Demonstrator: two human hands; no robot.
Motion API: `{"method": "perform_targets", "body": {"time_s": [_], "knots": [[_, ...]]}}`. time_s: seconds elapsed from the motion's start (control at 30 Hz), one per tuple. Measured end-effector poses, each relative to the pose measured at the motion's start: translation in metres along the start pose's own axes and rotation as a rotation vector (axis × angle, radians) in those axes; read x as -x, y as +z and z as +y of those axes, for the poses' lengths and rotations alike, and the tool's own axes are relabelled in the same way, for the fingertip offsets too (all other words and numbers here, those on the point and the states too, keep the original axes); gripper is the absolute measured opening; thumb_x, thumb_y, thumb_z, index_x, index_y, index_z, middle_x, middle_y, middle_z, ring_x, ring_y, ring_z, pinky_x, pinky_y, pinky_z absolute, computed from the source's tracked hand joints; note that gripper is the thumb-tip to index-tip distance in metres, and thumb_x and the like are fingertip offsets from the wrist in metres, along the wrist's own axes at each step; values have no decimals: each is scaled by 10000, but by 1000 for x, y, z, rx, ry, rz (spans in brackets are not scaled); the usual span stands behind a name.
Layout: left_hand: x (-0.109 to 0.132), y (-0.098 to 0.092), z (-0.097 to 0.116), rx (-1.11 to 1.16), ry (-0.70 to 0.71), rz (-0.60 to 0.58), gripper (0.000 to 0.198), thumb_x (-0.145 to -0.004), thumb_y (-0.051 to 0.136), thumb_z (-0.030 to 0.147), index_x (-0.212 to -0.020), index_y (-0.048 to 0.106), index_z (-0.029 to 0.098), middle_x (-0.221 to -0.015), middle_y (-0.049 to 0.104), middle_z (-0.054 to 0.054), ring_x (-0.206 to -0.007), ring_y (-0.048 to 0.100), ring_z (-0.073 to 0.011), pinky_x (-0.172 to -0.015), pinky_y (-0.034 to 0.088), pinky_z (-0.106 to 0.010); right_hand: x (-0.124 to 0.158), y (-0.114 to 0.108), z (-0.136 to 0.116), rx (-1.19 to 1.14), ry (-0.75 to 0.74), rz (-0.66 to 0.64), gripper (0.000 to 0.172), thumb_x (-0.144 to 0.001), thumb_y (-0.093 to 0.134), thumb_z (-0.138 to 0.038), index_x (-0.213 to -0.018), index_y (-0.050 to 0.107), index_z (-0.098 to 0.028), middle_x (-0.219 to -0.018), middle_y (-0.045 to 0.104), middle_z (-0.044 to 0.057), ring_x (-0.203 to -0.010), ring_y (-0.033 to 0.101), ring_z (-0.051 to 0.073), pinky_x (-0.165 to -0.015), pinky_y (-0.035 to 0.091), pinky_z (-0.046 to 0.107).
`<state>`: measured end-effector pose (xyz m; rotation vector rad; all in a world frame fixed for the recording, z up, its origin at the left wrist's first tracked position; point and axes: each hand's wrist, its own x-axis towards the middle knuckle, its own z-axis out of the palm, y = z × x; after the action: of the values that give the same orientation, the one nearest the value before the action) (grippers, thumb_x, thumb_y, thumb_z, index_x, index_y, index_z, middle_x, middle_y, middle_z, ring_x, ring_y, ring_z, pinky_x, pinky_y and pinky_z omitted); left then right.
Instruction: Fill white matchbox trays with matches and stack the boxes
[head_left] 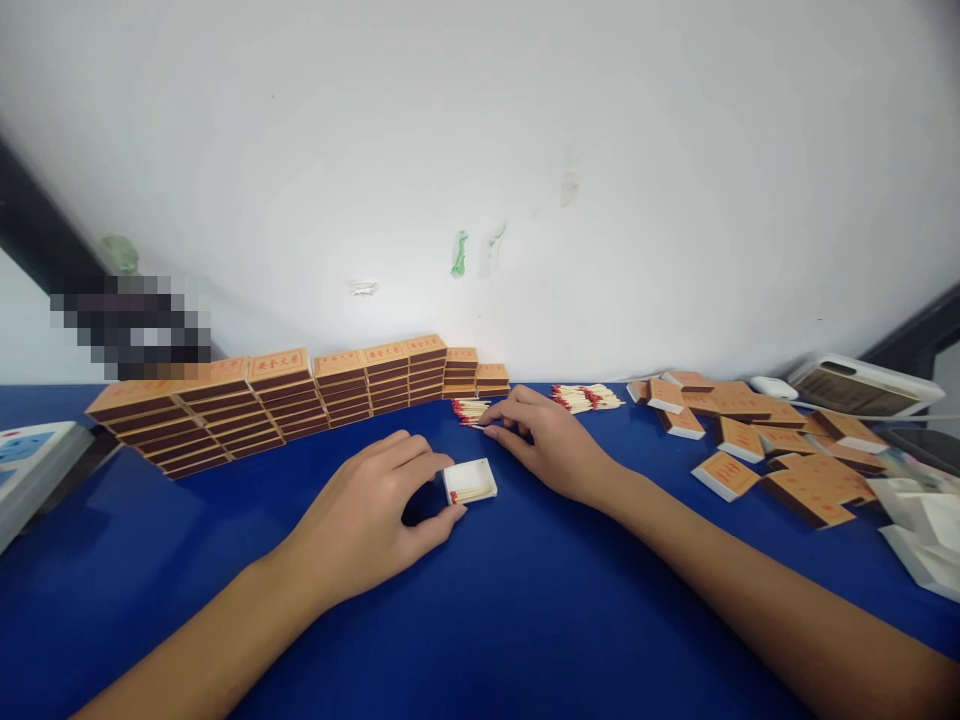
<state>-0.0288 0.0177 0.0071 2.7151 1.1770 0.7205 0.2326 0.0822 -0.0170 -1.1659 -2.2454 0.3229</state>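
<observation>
A small white matchbox tray (480, 472) lies on the blue table, with a few red-tipped matches (472, 494) along its near side. My left hand (375, 505) grips the tray's left end between thumb and fingers. Beyond the tray, my right hand (551, 440) reaches to a small pile of matches (468, 410). Its thumb and forefinger are pinched at the pile's near right edge, on what looks like a match; the fingers partly hide it. A larger heap of matches (589, 398) sits just behind the right hand.
Stacked matchboxes (281, 365) form a row along the wall on the left. Loose matchbox covers (739, 400) are scattered at the right, near white trays (926, 520) and a phone-like device (855, 390). A white box (37, 470) stands at the left edge.
</observation>
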Motion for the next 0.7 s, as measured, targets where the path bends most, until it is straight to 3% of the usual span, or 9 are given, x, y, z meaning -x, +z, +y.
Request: {"method": "perform_targets", "body": {"time_s": [0.2,0.43,0.7], "knots": [[0,0,-1,1,2,-9,265,-988,689,350,-1202,722,197,-994,700,-61,-921,642,-244,-806,558,-402,-3,-1,2,-40,35,-2,69,-1006,657,-219,-957,705,-210,-940,598,24,-777,544,152,-734,451,292],[1,0,-3,-15,-1,3,264,-991,687,355,-1206,720,205,-997,706,-61,-927,645,-241,-809,564,-399,0,-3,2,-47,38,-30,91,-1018,648,-248,-942,668,-202,-936,596,24,-780,562,153,-719,454,300],[0,1,-4,-24,-25,35,218,-977,694,338,-1155,733,218,-990,706,-53,-914,634,-238,-795,549,-399,13,-17,-29,-113,-50,-64,106,-1047,622,-290,-971,664,-229,-950,615,32,-815,584,164,-724,482,303]]}}
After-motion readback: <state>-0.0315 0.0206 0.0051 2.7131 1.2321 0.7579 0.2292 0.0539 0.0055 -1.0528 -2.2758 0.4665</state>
